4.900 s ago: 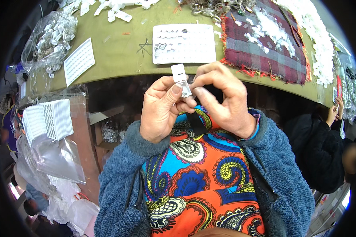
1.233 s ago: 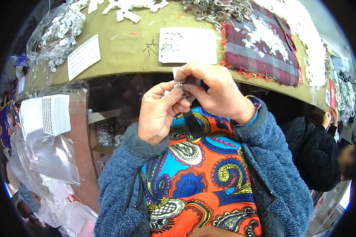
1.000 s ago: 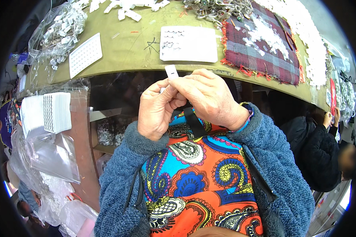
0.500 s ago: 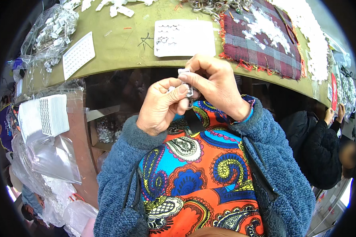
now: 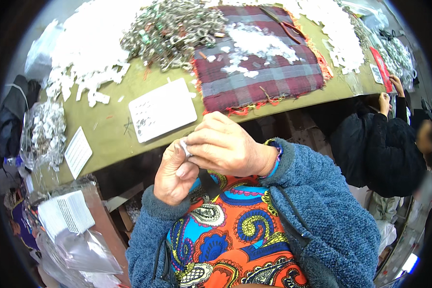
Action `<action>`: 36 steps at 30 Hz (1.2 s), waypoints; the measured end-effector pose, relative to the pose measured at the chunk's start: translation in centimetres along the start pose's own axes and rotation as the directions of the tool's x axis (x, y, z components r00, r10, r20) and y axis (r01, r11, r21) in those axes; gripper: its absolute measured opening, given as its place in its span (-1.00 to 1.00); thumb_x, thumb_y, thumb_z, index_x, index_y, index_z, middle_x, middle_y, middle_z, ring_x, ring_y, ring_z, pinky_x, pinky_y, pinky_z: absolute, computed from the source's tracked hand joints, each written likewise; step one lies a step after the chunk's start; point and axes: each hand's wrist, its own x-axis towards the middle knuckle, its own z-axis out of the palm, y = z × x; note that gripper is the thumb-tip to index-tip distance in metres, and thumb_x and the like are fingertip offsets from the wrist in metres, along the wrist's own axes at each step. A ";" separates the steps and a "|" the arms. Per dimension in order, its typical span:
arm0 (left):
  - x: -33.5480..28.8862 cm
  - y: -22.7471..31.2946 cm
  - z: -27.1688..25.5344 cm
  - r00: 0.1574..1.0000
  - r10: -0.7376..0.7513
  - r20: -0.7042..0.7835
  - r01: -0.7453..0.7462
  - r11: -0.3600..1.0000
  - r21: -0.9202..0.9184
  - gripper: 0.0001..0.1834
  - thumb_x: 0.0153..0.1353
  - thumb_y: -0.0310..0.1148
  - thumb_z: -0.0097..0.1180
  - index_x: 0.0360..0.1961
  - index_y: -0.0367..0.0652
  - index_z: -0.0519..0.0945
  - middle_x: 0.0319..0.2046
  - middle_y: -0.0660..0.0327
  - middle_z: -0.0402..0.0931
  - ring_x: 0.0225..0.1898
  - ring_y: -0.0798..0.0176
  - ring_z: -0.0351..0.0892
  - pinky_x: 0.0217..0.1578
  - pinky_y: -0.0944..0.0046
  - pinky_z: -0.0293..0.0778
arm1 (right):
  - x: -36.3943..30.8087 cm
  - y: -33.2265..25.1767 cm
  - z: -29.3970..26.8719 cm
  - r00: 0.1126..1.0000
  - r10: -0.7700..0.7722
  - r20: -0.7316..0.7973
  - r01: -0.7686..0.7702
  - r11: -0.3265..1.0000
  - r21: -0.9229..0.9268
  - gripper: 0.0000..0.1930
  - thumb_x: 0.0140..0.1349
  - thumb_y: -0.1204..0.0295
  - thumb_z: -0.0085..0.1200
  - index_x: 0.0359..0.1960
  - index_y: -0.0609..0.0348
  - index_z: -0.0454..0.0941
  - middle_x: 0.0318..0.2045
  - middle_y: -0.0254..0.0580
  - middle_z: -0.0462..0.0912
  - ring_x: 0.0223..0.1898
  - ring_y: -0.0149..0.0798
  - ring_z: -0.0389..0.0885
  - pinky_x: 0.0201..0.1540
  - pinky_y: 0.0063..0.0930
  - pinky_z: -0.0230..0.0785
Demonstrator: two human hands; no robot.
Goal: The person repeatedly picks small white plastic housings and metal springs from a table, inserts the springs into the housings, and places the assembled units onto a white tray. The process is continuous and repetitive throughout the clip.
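you are pinching a small pale piece [image 5: 185,148] in front of the table edge, smooth and mostly hidden by your fingers; your left hand [image 5: 172,176] is curling nearly closed around it, thumb pressing up, while your right hand [image 5: 229,150] is bending closed over it from the other side, its fingertips gripping at the same piece. your fleecy blue sleeves [image 5: 321,206] are framing a paisley-printed apron [image 5: 221,240]. beyond your hands a flat white tray [image 5: 170,110] with rounded corners is lying on the green tabletop [image 5: 105,139], dark little bits sitting in rows along its left part. a woven plaid cloth [image 5: 273,84] with a frayed orange edge is bearing thin translucent flakes [image 5: 259,43], and a tangled heap of metal links [image 5: 177,31] is glinting beside it. compared with half a second ago, your view is swinging toward the right, so the tray is appearing lower, further left and slanted, your right fingers are covering more, and the metallic part seen then between your hands is now hiding from sight
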 end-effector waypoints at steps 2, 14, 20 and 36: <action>0.2 -0.2 0.3 1.000 -0.019 0.005 0.019 0.999 0.041 -0.63 0.33 -0.14 0.16 -0.05 -0.23 0.48 -0.35 0.35 0.51 -0.61 0.64 0.29 -0.61 0.64 0.25 | -0.6 0.2 0.1 0.999 -0.031 0.005 0.032 0.999 -0.045 -0.75 -0.10 0.50 0.31 -0.37 0.30 0.56 -0.32 -0.18 0.58 -0.36 -0.17 0.53 -0.19 -0.24 0.39; 3.3 -1.0 3.4 0.986 -0.159 -0.054 0.161 0.986 0.036 -0.73 0.47 -0.11 -0.06 -0.10 -0.09 0.46 -0.47 0.39 0.45 -0.71 0.63 0.27 -0.74 0.61 0.18 | -3.9 2.4 -1.6 0.989 0.034 -0.147 -0.059 0.984 -0.170 -0.70 -0.06 0.46 0.32 -0.27 0.30 0.60 -0.23 -0.16 0.64 -0.36 -0.23 0.53 -0.15 -0.24 0.35; 4.1 -1.5 4.9 0.976 -0.201 -0.085 0.205 0.978 0.039 -0.71 0.52 -0.11 -0.18 -0.06 -0.08 0.44 -0.48 0.41 0.44 -0.76 0.63 0.21 -0.77 0.59 0.14 | -4.1 2.8 -2.7 0.975 0.135 -0.176 -0.139 0.990 -0.012 -0.72 -0.07 0.52 0.36 -0.28 0.25 0.61 -0.26 -0.20 0.65 -0.37 -0.21 0.53 -0.11 -0.26 0.31; 3.8 -2.3 7.1 0.992 0.078 -0.099 -0.017 0.861 0.508 -0.71 0.31 -0.51 0.08 0.02 -0.40 0.47 -0.42 0.17 0.63 -0.72 0.47 0.49 -0.79 0.56 0.23 | -3.8 2.1 -5.0 0.951 0.287 -0.119 -0.291 0.957 -0.015 -0.71 -0.20 0.59 0.39 -0.34 0.22 0.66 -0.33 -0.21 0.68 -0.30 -0.22 0.61 -0.10 -0.23 0.39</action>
